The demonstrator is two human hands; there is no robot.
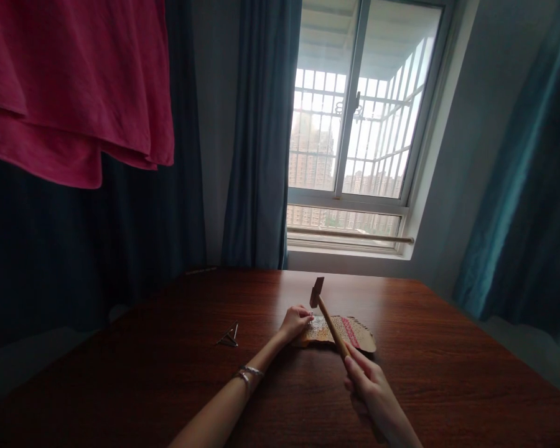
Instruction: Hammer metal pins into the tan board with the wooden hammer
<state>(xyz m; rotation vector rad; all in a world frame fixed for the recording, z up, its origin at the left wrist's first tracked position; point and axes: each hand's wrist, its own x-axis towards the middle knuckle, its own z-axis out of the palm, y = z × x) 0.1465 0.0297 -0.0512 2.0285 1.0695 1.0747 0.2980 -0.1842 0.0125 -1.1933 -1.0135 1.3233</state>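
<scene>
In the head view my right hand (364, 379) is wrapped round the wooden handle of a hammer (332, 326). The hammer's head is raised, just above and beside my left hand (297, 322). My left fingers are pinched round a small thin nail (312, 317), held upright over the left part of a brown, patterned flat piece (340, 331). That piece looks like cardboard or thin board, with many small dark specks or holes, a whitish patch and a pink-red band. A few loose nails (229, 336) lie left of my left hand, crossing each other.
A reddish-brown wooden table (270, 398) lies under everything. Blue curtains (261, 137) and a barred window (350, 112) stand behind it. A pink cloth (79, 87) hangs at the upper left.
</scene>
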